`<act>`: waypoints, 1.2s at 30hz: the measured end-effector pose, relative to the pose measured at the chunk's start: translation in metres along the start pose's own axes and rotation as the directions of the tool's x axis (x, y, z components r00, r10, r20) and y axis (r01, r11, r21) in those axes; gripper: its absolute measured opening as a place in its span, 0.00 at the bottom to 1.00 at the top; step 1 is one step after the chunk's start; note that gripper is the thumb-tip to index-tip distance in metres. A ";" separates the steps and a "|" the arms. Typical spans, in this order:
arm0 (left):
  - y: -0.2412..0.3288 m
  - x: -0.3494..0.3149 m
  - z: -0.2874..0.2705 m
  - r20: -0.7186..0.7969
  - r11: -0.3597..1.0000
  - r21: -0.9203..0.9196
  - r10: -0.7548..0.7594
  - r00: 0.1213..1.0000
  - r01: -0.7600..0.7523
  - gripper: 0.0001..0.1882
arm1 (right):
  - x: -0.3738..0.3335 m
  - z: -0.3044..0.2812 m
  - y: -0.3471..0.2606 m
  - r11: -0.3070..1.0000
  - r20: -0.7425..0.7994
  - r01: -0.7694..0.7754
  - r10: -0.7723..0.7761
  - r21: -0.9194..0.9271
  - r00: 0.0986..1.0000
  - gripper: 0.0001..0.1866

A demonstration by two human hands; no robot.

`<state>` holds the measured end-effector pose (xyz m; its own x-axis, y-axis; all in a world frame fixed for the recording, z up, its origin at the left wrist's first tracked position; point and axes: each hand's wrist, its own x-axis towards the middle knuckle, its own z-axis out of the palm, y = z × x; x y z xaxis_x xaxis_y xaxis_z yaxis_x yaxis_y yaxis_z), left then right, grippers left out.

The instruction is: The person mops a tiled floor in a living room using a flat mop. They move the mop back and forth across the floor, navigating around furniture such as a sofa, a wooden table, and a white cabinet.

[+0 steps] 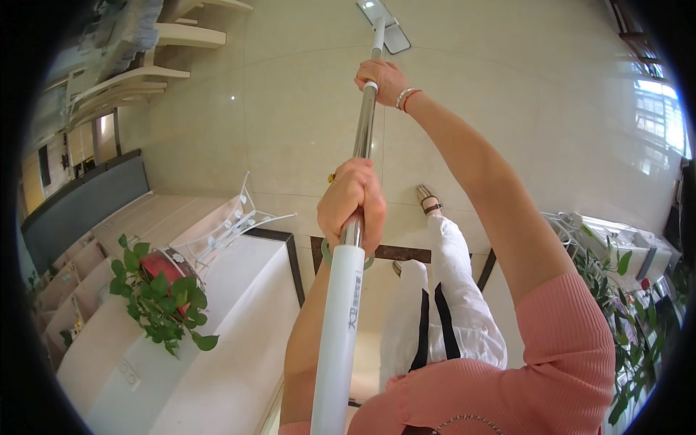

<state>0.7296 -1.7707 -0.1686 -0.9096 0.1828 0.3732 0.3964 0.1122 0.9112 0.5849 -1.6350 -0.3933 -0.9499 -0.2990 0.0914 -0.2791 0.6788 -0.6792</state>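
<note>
A flat mop (368, 119) runs from the lower edge up to the far floor, with a white handle sleeve and a shiny metal pole. My left hand (353, 196) is wrapped round the metal pole just above the white sleeve; it wears a gold ring, and a greenish bangle circles the wrist. Farther along, my right hand (384, 78) grips the pole near a white collar, with the arm stretched out and bracelets on the wrist. At the far end the rectangular mop head (395, 38) rests on the glossy tiles; the pole partly covers it.
Pale glossy floor tiles (304, 94) spread ahead. At left, a leafy plant (163, 290) in a red pot hangs in a white metal holder (232, 225) by a white ledge. Stair treads (190, 35) rise at the upper left. More plants (631, 319) stand on the right.
</note>
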 end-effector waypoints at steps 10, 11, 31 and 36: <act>0.050 -0.047 -0.021 -0.041 0.979 0.136 -0.146 0.988 0.150 0.14 | -0.046 0.035 -0.048 0.998 0.098 -0.009 0.004 0.055 0.995 0.05; 0.059 -0.060 -0.026 -0.043 0.979 0.151 -0.134 0.990 0.139 0.14 | -0.057 0.033 -0.060 0.997 0.086 -0.002 -0.005 0.077 0.996 0.05; 0.338 -0.442 -0.161 -0.473 0.794 0.127 -0.478 0.740 0.595 0.18 | -0.465 0.197 -0.386 0.921 0.242 0.152 -0.249 0.358 0.938 0.05; 0.391 -0.494 -0.178 -0.612 0.683 -0.002 -0.579 0.539 0.731 0.19 | -0.552 0.209 -0.457 0.933 0.543 0.041 -0.243 0.357 0.803 0.06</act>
<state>1.3120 -1.9905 0.0344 -0.7958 -0.5646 -0.2192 -0.3941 0.2080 0.8952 1.2666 -1.9206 -0.2858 -0.6186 -0.7698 -0.1572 -0.2495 0.3821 -0.8898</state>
